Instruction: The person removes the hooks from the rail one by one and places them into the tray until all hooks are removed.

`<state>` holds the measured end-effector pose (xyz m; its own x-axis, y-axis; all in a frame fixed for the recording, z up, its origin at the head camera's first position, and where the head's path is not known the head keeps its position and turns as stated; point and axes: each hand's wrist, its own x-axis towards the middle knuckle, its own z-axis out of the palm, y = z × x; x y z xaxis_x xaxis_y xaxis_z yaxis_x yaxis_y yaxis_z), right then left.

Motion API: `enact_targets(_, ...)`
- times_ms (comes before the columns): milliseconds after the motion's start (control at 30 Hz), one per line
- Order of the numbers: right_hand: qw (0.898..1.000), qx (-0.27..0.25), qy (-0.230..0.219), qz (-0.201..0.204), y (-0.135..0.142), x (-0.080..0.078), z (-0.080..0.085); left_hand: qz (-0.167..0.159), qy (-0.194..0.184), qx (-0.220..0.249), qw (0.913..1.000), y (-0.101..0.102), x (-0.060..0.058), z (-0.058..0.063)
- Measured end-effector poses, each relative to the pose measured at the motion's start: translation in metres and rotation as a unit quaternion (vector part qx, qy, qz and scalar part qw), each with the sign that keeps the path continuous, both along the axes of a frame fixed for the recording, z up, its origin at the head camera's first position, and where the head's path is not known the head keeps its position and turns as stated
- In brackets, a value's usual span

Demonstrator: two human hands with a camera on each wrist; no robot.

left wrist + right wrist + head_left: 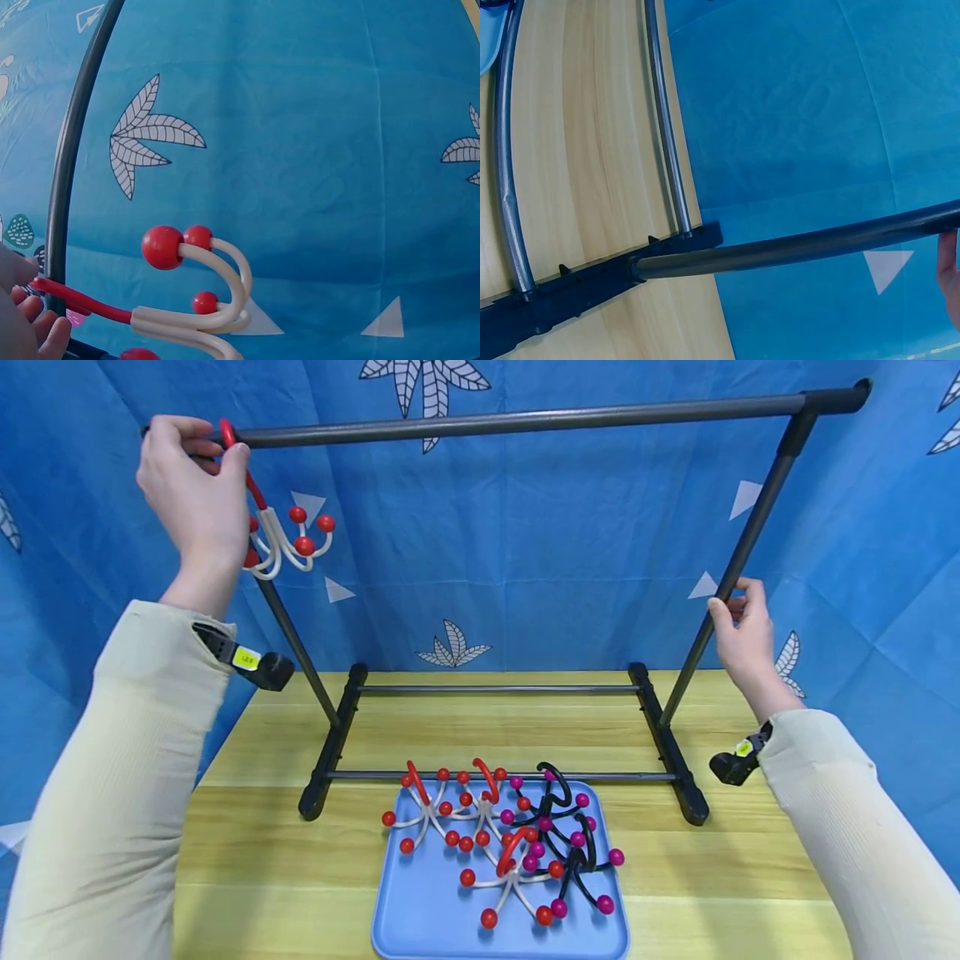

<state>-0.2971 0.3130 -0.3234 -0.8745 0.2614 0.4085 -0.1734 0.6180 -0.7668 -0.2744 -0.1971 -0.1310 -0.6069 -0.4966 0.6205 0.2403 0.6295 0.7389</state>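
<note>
At the left end of the black rack's top rail (525, 420), my left hand (198, 497) pinches the red hook of a hanger (273, 531). Its hook goes over the rail, and white curved arms tipped with red balls hang below. In the left wrist view, the same hanger (176, 319) reaches out from my fingertips (28, 309) beside the rail (64, 172). My right hand (750, 639) grips the rack's right upright (756, 531), thumb in front and fingers behind. Only a finger (949, 277) of it shows at the upright (795, 251) in the right wrist view.
A blue tray (435, 927) on the wooden table (247, 827) holds several more hangers: red-and-white ones (512, 877) and black ones (576, 858) with magenta balls. The rack's black feet (330, 752) and lower bars (495, 689) stand behind it. A blue curtain (562, 543) hangs at the back.
</note>
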Motion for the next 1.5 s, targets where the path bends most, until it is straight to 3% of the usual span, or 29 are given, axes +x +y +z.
enact_targets(500, 1.000, -0.006, -0.002, 0.005, 0.001, -0.001, -0.001, -0.026, -0.023, 0.053, 0.9980, -0.003, -0.007, 0.007)
enact_targets(1033, 1.000, 0.001, 0.007, 0.008, 0.002, -0.003, 0.000, -0.084, 0.052, 0.084, 0.9915, 0.016, 0.015, 0.023)
enact_targets(1233, 1.000, 0.003, 0.007, 0.004, 0.001, -0.002, -0.001, -0.096, 0.057, 0.046, 0.9927, 0.023, 0.029, 0.018)
enact_targets(1500, 1.000, -0.001, 0.002, 0.007, 0.002, -0.002, -0.002, -0.098, 0.046, 0.003, 0.9941, 0.036, 0.047, -0.003)
